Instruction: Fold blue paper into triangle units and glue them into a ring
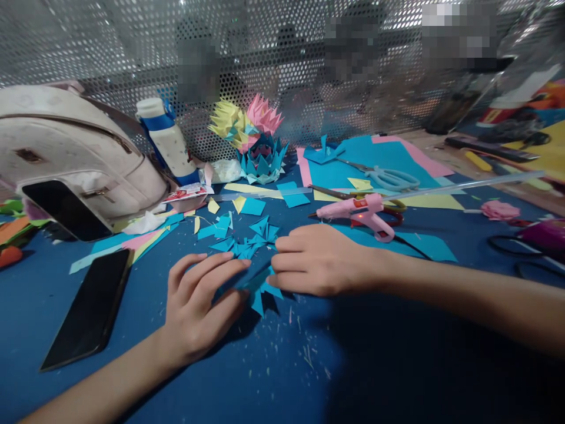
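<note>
Blue folded paper pieces (261, 231) form a spiky ring on the dark blue table (282, 377), partly covered by my fingers. My left hand (205, 303) is at the ring's left side, its fingers bent and spread, with the thumb and fingertips by the paper's edge. On the right side, my right hand (320, 259) has its fingers curled together against the blue paper, their tips pressed on its edge. Blue points (263, 297) stick out between the two hands. Just behind my right hand lies a pink glue gun (359, 213) with a small red light.
Two phones (88, 309) and a white backpack (75, 141) are at left, a bottle (165, 138) behind. Paper flowers (262, 153) stand by the perforated metal screen (265, 65). Light blue scissors (392, 178) lie on coloured sheets (397, 154). Paper scraps (253, 206) are scattered in the middle.
</note>
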A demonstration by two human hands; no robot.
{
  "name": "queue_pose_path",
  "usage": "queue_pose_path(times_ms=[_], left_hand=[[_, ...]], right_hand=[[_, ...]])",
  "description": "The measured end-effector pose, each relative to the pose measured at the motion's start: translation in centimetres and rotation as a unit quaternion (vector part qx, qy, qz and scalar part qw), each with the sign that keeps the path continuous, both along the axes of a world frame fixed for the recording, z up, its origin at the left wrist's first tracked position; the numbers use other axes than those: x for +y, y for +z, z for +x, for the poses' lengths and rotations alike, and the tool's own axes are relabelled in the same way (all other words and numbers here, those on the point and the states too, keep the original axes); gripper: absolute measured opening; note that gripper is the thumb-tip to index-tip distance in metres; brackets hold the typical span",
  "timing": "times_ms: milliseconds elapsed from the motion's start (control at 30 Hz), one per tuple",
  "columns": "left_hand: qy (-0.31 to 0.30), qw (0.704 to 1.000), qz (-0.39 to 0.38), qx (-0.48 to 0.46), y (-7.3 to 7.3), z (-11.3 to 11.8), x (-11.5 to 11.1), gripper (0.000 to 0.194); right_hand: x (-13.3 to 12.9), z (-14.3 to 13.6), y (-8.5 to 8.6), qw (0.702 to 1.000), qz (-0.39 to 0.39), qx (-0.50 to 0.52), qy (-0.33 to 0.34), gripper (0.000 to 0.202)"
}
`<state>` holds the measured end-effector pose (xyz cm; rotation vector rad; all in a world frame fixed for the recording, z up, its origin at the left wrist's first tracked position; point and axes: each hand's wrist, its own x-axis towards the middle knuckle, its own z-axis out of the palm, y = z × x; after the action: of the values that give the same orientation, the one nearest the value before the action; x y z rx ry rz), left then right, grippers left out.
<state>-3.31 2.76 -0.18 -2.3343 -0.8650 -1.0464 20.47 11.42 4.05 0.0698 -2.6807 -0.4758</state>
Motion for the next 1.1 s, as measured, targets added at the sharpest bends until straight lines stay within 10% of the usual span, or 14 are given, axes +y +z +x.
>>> queue_pose_path(times_ms=[500, 1100], left_hand=[[0.014, 0.999, -0.034, 0.002, -0.3, -0.2, 0.3, 0.014], [-0.007, 0.991, -0.125, -0.056, 0.5, 0.7, 0.1, 0.016]], right_hand=[[-0.5, 0.1, 0.0, 0.990, -0.116, -0.043, -0.061, 0.027], [-1.9, -1.0, -1.8, 0.992, 0.001, 0.088, -0.092, 0.031]])
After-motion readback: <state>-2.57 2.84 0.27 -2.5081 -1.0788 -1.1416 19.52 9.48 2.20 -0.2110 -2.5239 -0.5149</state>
